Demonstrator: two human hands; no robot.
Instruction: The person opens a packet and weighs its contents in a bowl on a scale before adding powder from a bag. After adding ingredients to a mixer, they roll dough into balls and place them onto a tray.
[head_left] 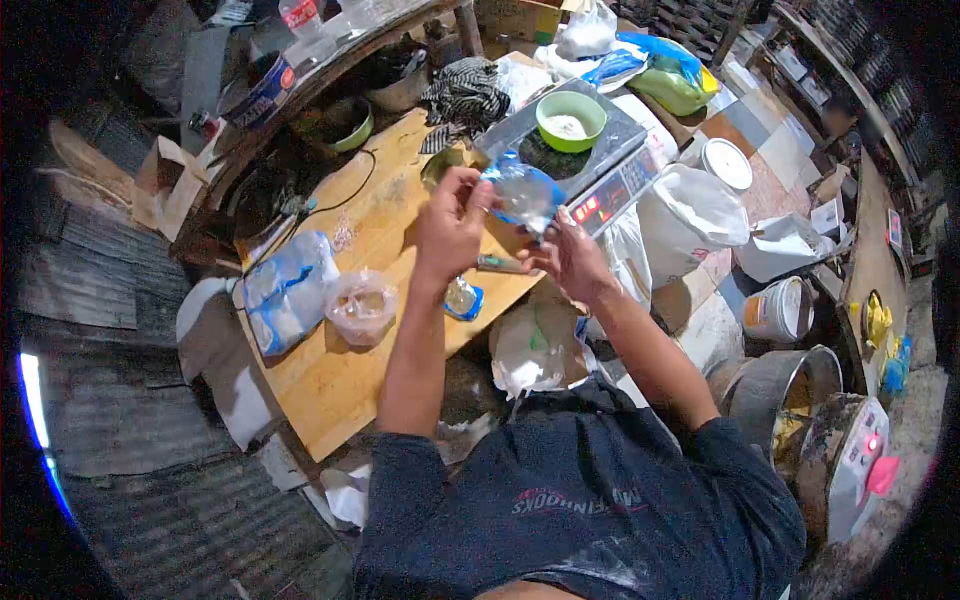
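Between my hands is a small clear-and-blue plastic packet, held up in front of the digital scale. My left hand pinches the packet's upper left side. Lower down, my right hand grips its bottom right end. On the scale sits a green bowl with white powder in it; red digits glow on the scale's front. Below my hands a knife-like tool lies near the table edge, partly hidden. A small blue-and-gold packet rests on the wooden table.
A bag of white blocks and a pink plastic bag stand on the table's left part. Striped cloth lies at the back. To the right are a big white sack, a lidded tub, a bucket and a metal pot.
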